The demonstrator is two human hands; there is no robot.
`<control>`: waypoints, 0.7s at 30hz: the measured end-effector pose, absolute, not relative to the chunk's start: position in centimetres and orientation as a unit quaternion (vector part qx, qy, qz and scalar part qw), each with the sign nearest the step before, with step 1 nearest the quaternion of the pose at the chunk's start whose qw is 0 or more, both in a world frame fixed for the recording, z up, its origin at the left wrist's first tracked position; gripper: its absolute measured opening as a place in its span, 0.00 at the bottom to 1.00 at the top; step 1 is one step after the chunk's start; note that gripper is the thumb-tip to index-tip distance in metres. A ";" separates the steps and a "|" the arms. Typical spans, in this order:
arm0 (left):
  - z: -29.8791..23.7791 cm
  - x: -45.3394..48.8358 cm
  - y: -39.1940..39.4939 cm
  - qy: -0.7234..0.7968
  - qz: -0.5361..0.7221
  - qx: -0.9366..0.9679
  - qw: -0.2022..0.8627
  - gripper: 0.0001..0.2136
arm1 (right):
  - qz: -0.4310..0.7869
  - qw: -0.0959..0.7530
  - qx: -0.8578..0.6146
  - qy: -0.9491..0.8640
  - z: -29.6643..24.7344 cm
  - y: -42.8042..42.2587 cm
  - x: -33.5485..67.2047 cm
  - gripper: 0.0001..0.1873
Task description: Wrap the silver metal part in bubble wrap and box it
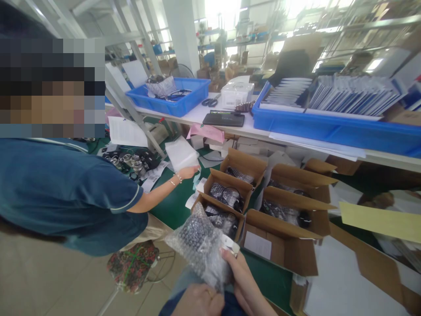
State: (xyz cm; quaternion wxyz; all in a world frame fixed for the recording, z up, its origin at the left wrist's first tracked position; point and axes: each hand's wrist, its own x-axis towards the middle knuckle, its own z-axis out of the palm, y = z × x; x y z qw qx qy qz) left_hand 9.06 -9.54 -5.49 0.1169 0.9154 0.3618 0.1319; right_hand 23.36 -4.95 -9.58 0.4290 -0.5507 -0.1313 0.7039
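Left hand (200, 300), right hand (238, 272): fingers clamped on clear, bulging bubble-wrap pouch (199, 241), by near edge of green-topped desk (265, 281).

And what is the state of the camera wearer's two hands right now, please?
Left hand: closed, holding the near end of the bubble-wrap bag.
Right hand: closed, holding the same bag's right side.

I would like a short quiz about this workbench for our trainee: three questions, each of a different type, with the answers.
1. True or false: the right hand holds the bubble-wrapped package.
2. What lies in the nearest cardboard box of the right-hand row? a) scissors b) a white sheet c) a blue tray
3. Complete: the left-hand tray on the shelf is coloured ____.

Key: 1 true; 2 b; 3 blue.
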 end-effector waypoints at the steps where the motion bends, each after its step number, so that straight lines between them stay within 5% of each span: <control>1: -4.8 9.5 -9.2 0.346 0.119 0.917 0.156 0.22 | 0.702 0.424 -0.547 -0.170 -9.3 -4.9 23.8 0.29; 5: -0.6 10.3 -7.1 0.372 0.160 0.856 0.321 0.09 | 0.701 0.383 -0.519 -0.303 -8.2 -5.1 25.0 0.26; 8: 2.2 9.4 -4.7 0.514 0.169 0.766 0.348 0.08 | 0.690 0.332 -0.505 -0.398 -7.0 -5.5 25.1 0.23; 17: 2.2 7.2 -0.2 0.615 -0.053 0.678 0.399 0.02 | 0.589 0.179 -0.550 -0.564 -3.6 -5.5 24.9 0.39; 21: 1.5 6.5 0.9 0.600 -0.068 0.563 0.564 0.04 | 0.589 0.157 -0.554 -0.567 -3.3 -5.5 24.8 0.40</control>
